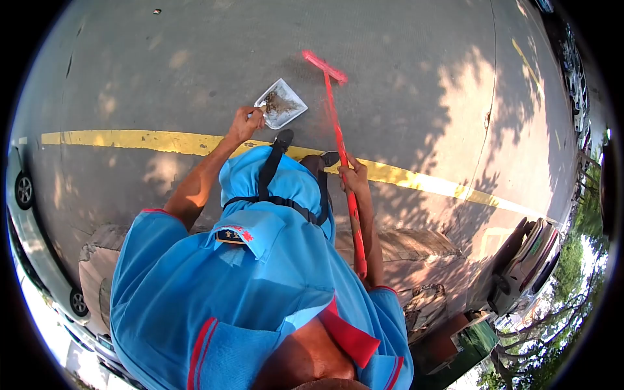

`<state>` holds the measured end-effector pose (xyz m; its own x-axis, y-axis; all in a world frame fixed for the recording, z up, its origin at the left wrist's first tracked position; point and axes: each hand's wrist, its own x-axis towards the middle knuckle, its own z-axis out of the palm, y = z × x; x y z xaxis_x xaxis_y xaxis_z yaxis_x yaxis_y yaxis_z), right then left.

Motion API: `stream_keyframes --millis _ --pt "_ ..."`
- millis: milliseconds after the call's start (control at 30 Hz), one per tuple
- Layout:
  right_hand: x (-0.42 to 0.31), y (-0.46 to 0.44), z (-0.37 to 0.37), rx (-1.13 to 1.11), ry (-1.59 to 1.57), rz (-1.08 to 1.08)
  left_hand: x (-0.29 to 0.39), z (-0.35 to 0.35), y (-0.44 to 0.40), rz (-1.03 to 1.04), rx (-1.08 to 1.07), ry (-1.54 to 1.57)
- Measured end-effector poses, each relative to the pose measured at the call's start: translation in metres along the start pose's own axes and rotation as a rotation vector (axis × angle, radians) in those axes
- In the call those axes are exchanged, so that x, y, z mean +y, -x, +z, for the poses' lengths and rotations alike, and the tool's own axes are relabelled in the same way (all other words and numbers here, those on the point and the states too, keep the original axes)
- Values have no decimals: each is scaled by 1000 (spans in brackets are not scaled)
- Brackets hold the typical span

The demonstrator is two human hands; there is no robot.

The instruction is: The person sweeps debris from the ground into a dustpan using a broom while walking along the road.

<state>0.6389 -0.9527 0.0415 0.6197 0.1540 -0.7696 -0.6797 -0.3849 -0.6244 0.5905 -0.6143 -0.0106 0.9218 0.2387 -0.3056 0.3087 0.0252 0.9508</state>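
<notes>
My left hand (pixel 246 123) is closed round the handle of a white dustpan (pixel 296 106), held low over the pavement. Dark dirt or debris lies inside the pan. Around the long red handle of a broom (pixel 340 144) my right hand (pixel 354 174) is wrapped. The broom runs from beside my right forearm out to its pinkish-red head (pixel 325 67), which is at the ground to the right of the dustpan and apart from it. My shoes show just below the dustpan, near a yellow line (pixel 175 141).
Grey pavement (pixel 214 58) with patches of tree shade spreads ahead. A small dark bit of litter (pixel 156 11) lies far off. Parked cars stand at left (pixel 42 240) and right (pixel 526 260). A brownish kerb or low ledge (pixel 416 246) is beside me.
</notes>
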Motion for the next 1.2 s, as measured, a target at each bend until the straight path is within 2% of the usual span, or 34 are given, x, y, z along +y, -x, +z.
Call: stream_keyframes --millis 100,267,333,400,433,500,533,600,700,833,900,967,1067,1167,1200 --pt "-2 -55 -6 6 46 -41 1 0 2 -21 16 9" --pt "8 -64 3 37 68 4 -11 0 -1 70 -10 -38" --pt "37 -50 4 -85 318 -106 -4 4 2 35 4 -32" --pt "91 -44 8 -30 462 -279 2 4 3 2 17 -27" --pt "90 -26 9 -31 467 -276 2 4 3 -9 9 -46" --pt "80 14 11 -161 158 -203 -2 3 4 -25 -10 -67" --pt "69 26 9 -156 152 -203 -6 1 1 3 -25 -64" --pt "50 51 -3 -189 139 131 -8 2 1 26 -51 -57" --pt "21 75 -8 -107 -12 188 0 1 -3 -20 -30 -62" --pt "32 50 -22 -110 -5 150 2 4 -5 -48 -6 -40" --pt "23 25 -17 -11 70 58 3 5 -4 -55 1 -64" --pt "17 -10 -16 12 114 57 4 6 -2 -59 28 -61" --pt "17 -50 -15 -53 117 14 2 3 1 -3 -2 -77" --pt "30 -48 3 -64 217 -46 -12 0 1 28 3 -68" --pt "30 -37 9 -129 218 -33 -10 1 3 27 8 -64"
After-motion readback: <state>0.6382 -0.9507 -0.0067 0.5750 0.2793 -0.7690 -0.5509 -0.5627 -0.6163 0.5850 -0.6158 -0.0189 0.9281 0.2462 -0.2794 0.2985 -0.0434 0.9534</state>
